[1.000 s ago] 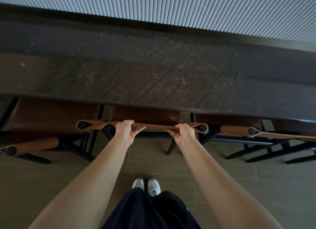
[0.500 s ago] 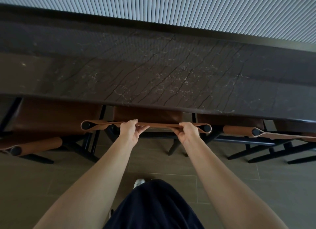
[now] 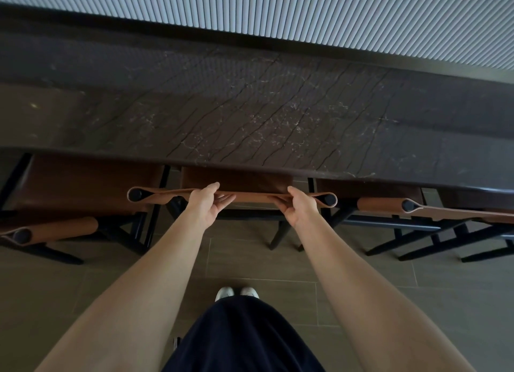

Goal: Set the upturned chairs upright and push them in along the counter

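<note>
Middle chair (image 3: 236, 180): upright on its legs, at 12 o'clock from the person, seat partly under the near edge of the tabletop (image 3: 250, 115). Its backrest sling (image 3: 256, 196), tan leather, runs 9-to-3 just short of that edge. Can't tell if there's a gap left.

Left grip (image 3: 204, 207): closed on the sling, thumb over the top, fingers underneath. Right grip (image 3: 299, 209): same, fingers curled round the sling. Both arms are extended forward, which reads as a push-in, at or near end of travel.

Left chair (image 3: 83, 182) at 9 o'clock: upright, seat under the edge. It sits a bit skewed, backrest roll swung out toward 8. That may just be lens distortion.

Right chair (image 3: 389, 204) at 3 o'clock: upright, seat under the edge, backrest roughly in line with the middle one. More black legs past it at the frame edge, too cropped to read.

Status, my read: nothing upturned in view, so the uprighting looks done for these three. What's left is to seat the middle chair fully, let go, maybe square up the left one, and check along the counter beyond the frame.

Surroundings: tabletop is dark veined stone, ribbed pale wall panel (image 3: 278, 10) at 12 o'clock, grey-brown floor tiles (image 3: 250, 263) below, and white shoes (image 3: 236, 292) at 6 o'clock.
</note>
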Motion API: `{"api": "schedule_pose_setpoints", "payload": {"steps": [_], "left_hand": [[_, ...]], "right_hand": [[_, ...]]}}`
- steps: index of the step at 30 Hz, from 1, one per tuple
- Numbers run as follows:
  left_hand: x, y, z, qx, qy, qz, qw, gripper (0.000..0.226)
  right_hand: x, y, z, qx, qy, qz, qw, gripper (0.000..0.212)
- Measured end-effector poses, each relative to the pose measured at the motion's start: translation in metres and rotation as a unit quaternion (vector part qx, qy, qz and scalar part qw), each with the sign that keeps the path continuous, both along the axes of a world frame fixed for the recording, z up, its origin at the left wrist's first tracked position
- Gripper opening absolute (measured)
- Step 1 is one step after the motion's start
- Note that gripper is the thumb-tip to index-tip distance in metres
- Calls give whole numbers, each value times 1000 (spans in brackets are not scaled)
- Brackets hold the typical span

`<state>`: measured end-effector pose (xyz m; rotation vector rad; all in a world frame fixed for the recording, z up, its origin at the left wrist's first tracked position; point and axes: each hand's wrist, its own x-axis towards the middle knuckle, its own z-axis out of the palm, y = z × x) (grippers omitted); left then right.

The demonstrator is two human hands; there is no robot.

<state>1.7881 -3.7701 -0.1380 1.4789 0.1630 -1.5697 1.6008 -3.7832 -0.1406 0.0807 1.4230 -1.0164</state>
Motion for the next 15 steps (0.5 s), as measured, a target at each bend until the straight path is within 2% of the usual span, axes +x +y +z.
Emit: {"api": "schedule_pose_setpoints", "payload": {"steps": [3, 7, 11, 15], "left_hand": [[1, 7, 0, -4, -1, -14, 1000, 23], [4, 14, 1, -19, -1, -10, 1000, 28], [4, 23, 7, -31, -9, 8, 999, 29], [-1, 34, 14, -42, -29, 12, 999, 28]], "right_hand": [[-5, 7, 2, -10, 0, 30, 999, 30], [-11, 14, 6, -12, 6, 71, 997, 30], [-18, 20, 13, -14, 9, 91, 996, 18], [-20, 25, 17, -21, 11, 111, 994, 26]]}}
